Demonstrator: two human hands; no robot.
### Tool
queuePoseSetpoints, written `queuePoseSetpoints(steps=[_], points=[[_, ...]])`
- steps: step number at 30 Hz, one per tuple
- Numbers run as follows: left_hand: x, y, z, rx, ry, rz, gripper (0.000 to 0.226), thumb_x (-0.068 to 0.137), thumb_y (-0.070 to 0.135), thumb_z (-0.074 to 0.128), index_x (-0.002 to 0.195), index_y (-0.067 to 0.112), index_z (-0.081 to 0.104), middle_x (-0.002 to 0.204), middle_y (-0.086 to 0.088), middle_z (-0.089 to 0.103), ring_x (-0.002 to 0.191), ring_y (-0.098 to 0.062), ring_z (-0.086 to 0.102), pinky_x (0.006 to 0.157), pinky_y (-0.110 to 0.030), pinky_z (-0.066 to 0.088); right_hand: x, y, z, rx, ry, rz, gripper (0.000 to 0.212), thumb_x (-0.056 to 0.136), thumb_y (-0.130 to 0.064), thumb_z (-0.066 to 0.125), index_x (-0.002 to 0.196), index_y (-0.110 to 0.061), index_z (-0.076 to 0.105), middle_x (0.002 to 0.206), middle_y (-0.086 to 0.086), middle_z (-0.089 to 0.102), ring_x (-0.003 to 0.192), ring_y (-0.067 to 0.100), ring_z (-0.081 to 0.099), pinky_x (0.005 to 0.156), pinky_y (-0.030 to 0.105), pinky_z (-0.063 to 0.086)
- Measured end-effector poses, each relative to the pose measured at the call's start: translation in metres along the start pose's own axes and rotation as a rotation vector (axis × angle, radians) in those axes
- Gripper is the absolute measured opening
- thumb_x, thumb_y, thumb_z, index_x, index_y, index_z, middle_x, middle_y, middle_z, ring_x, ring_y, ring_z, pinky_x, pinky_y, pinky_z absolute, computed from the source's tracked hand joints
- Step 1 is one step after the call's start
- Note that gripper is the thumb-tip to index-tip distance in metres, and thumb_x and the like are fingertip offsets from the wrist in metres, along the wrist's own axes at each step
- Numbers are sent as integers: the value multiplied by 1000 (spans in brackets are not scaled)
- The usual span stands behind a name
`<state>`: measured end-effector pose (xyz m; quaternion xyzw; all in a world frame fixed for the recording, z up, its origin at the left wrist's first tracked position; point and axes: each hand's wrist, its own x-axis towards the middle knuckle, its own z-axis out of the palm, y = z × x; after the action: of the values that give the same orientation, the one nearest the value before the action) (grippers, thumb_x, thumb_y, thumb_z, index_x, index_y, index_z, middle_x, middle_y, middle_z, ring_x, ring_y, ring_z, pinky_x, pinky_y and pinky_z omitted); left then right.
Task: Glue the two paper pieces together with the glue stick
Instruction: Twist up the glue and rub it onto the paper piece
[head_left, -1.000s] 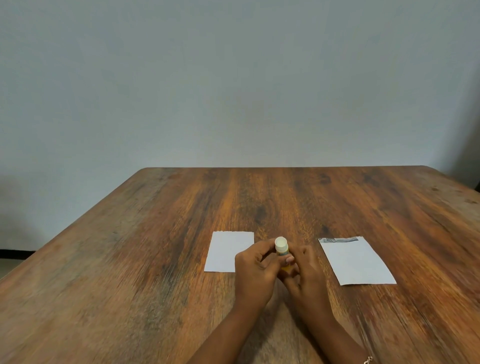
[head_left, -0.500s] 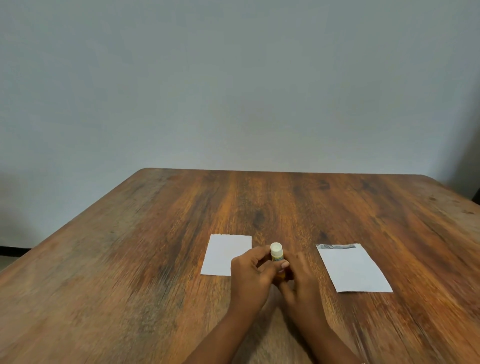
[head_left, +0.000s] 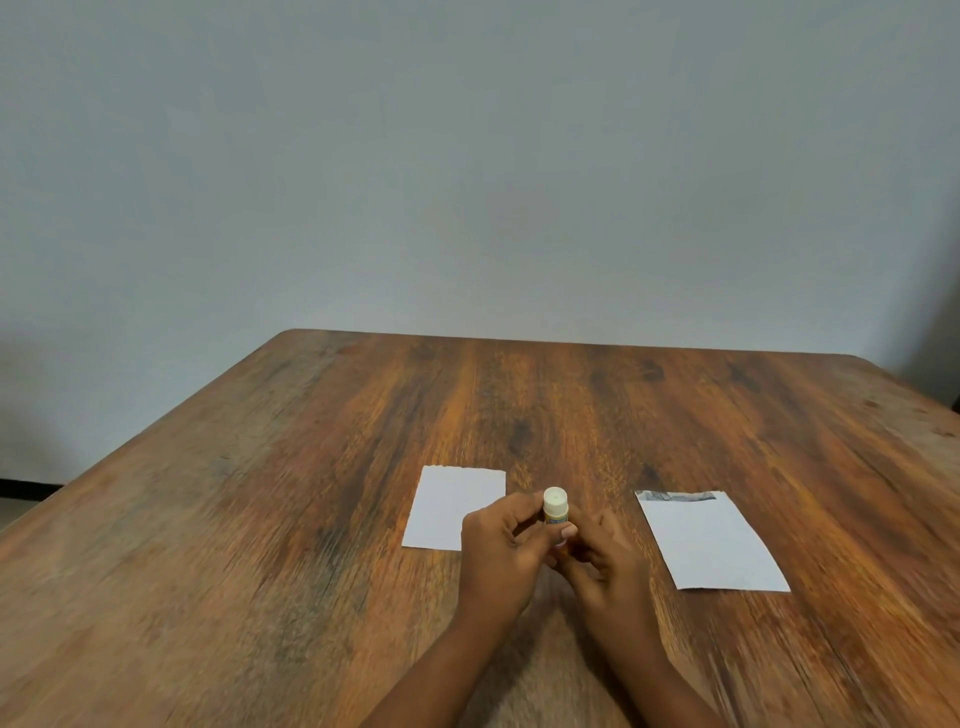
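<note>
A small glue stick (head_left: 555, 506) with a white cap stands upright between my two hands at the table's middle. My left hand (head_left: 506, 551) pinches it near the cap with thumb and fingers. My right hand (head_left: 605, 558) curls round its lower body, which is mostly hidden. A small white paper piece (head_left: 452, 506) lies flat just left of my hands, its near right corner hidden behind my left hand. A larger white paper piece (head_left: 709, 540) with a dark strip along its far edge lies to the right, apart from my hands.
Everything rests on a brown wooden table (head_left: 311, 519) whose far edge meets a plain grey wall (head_left: 467, 182). The table's left edge runs diagonally toward me.
The view has shifted slightly, so hands and papers sit a little lower in the frame. Both hands stay on the glue stick, which remains capped.
</note>
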<state>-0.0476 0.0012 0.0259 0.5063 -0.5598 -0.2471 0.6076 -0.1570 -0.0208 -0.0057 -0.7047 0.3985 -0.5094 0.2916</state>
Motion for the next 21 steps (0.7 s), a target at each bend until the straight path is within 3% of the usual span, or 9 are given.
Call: queuePoseSetpoints(steps=[5, 9, 11, 16, 19, 21], points=[[2, -1, 0, 13, 22, -22, 19, 74, 2, 71, 90, 13, 73, 73, 8, 69, 74, -1, 66, 65, -9, 51, -1, -1, 5, -41, -14, -66, 62, 81, 4, 59, 110, -50, 47, 96, -8, 58, 89, 1, 58, 71, 9, 48], [0, -4, 2, 36, 39, -47, 20, 75, 7, 71, 94, 12, 72, 79, 5, 71, 76, -8, 68, 69, -11, 53, -2, 2, 7, -157, 4, -61, 61, 82, -6, 63, 106, -57, 40, 86, 2, 53, 78, 11, 58, 65, 19, 50], [-1, -5, 2, 47, 42, -45, 19, 75, 6, 71, 93, 13, 72, 78, 7, 70, 76, -6, 68, 68, -9, 52, -2, 2, 4, -134, -15, -49, 57, 82, -2, 61, 111, -49, 47, 84, 3, 54, 78, 12, 58, 67, 23, 51], [0, -7, 0, 29, 47, -57, 18, 74, 4, 71, 88, 15, 73, 72, 17, 68, 75, 1, 66, 64, -6, 49, 0, 1, 1, -84, -104, -60, 55, 77, 15, 54, 119, -21, 56, 92, -7, 61, 89, -4, 57, 72, 3, 43], [0, -10, -1, 19, 77, -81, 17, 74, 6, 72, 89, 15, 74, 75, 11, 70, 74, -4, 67, 67, -10, 51, -1, -2, 7, -118, -113, -69, 59, 80, 10, 55, 120, -33, 46, 98, -14, 58, 93, -7, 57, 72, 0, 40], [1, -12, -1, 14, 81, -97, 16, 74, 8, 72, 88, 16, 74, 73, 12, 70, 74, -3, 67, 66, -11, 52, -2, -2, 9, -166, -84, -59, 62, 80, 1, 61, 116, -45, 40, 92, -8, 53, 86, 1, 56, 68, 3, 42]])
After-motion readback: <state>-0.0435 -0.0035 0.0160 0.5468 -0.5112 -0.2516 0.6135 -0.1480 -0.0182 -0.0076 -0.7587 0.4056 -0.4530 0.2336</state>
